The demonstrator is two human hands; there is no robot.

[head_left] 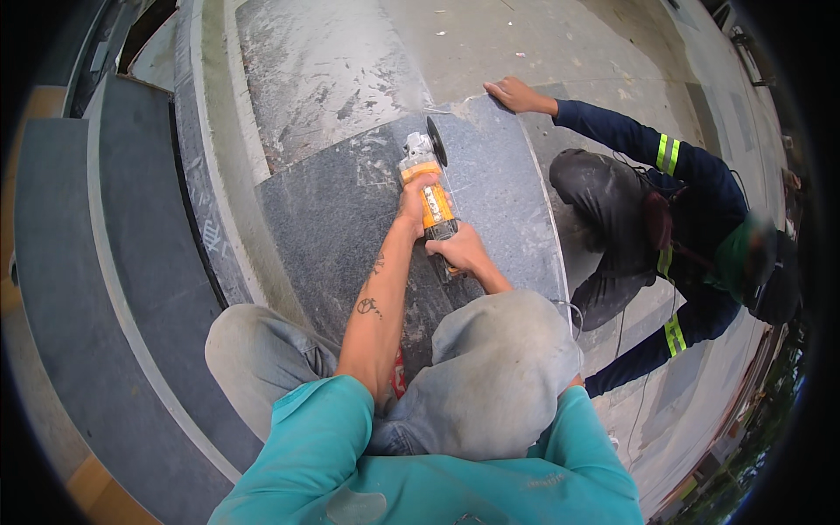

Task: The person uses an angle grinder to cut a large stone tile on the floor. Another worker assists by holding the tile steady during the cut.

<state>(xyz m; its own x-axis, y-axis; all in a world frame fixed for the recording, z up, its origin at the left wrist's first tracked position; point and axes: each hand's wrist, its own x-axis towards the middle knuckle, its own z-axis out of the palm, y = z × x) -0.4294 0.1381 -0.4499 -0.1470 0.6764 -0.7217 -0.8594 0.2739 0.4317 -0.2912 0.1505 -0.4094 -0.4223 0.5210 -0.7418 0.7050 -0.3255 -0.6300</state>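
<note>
An orange angle grinder [435, 203] with a grey metal head lies between both my hands, pointing away from me. Its black disc [437, 142] stands on edge near the far edge of a dark grey stone slab [324, 201]; whether it touches the stone I cannot tell. My left hand [413, 203] wraps round the grinder's body just behind the head. Closed round the rear, darker part of the tool is my right hand [464, 248]. Pale dust and scratches mark the slab around the disc.
A co-worker in dark sleeves with reflective bands crouches at the right, one hand [518, 94] on the slab's far right corner. Long dark slabs [140, 210] line the left, beside a concrete ledge [229, 175]. A cord [572, 311] loops by my right knee.
</note>
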